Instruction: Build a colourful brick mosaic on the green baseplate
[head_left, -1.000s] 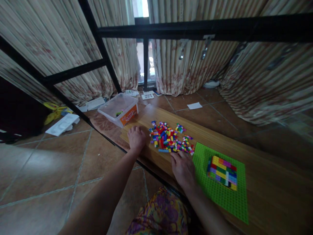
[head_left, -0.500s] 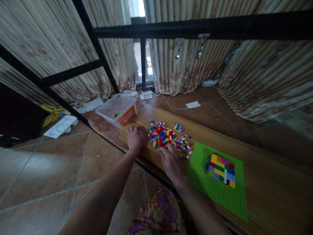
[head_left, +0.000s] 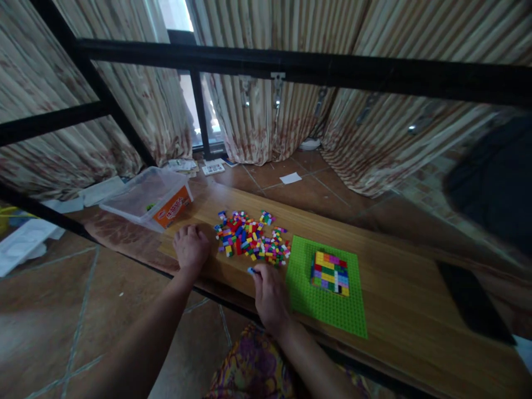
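My right hand (head_left: 270,296) pinches a small light-blue toy brick (head_left: 251,270) between thumb and fingers, just in front of a pile of loose toy bricks (head_left: 249,235) in many colours. To the left of that pile, my left hand (head_left: 192,247) rests on the wooden tabletop with its fingers slightly bent and apart, holding nothing. Right of the pile lies a green studded baseplate (head_left: 307,307). On it sits a low block of bricks (head_left: 331,272) pressed together, its top a patchwork of yellow, red, purple, blue, green and white.
A clear plastic box (head_left: 141,191) with an orange label stands at the left end of the table (head_left: 399,288). A flat black object (head_left: 474,299) lies at the right. Black metal bars (head_left: 266,62) cross in front of striped curtains. Papers lie on the tiled floor.
The view has turned to the right. My right hand has drawn back from the pile's edge, carrying the light-blue toy brick. My left hand stays resting on the table.
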Tool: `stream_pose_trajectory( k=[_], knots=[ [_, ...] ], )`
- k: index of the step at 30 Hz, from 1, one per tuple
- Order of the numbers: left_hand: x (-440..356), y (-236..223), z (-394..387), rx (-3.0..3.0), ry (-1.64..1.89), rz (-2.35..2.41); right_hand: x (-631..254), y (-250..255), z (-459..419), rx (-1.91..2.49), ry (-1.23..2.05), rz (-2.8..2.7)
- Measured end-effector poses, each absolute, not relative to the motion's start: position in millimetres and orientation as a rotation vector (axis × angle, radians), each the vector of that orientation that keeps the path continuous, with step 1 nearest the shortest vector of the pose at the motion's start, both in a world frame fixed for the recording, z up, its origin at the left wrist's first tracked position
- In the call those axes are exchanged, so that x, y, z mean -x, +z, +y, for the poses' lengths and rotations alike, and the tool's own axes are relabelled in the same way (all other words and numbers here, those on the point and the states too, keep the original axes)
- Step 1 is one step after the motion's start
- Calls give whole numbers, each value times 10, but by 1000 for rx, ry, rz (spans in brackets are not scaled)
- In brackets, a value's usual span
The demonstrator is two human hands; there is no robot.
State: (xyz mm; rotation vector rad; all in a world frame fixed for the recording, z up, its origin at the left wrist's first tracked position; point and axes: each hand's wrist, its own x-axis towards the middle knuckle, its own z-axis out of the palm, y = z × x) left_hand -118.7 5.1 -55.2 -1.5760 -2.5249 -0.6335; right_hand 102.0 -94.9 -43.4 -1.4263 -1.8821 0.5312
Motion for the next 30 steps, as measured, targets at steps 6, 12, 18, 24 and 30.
stream_pose_trajectory(
  k=[6,12,18,24,30],
  knots=[
    [1177,-519,47,1578,-661,-2521,-1495,-272,-1273,1542,840,-1547],
    [1192,-529,61,1579,-635,-2512,-2014,-284,-1437,1610,845,-1306],
    [1203,-528,74,1578,-597,-2520,-2495,-372,-1323,1581,716,-1171],
    [1185,-482,69,1582,-575,-2535,-2736,-286,-950,1576,457,-1457],
    [1175,-458,71,1588,-534,-2560,-2817,-351,-785,1580,389,-1560]
  ],
)
